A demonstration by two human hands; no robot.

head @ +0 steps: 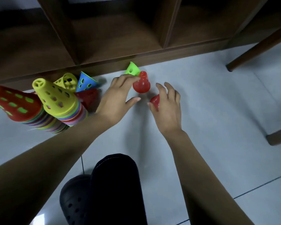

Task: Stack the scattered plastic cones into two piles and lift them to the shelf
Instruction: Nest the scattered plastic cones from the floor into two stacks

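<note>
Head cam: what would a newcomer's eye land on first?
A red-topped stack of nested multicoloured plastic cones and a yellow-topped stack beside it loom large at far left, in front of the dark wooden shelf. At centre, on the pale floor, the left hand touches an upright red perforated plastic cone. Just beside it, the right hand grips a second red plastic cone.

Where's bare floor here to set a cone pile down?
Bare floor lies right of the right hand holding a red cone, out to the wooden leg. Left is crowded: red-topped stack, yellow-topped stack, loose cones against the shelf.
</note>
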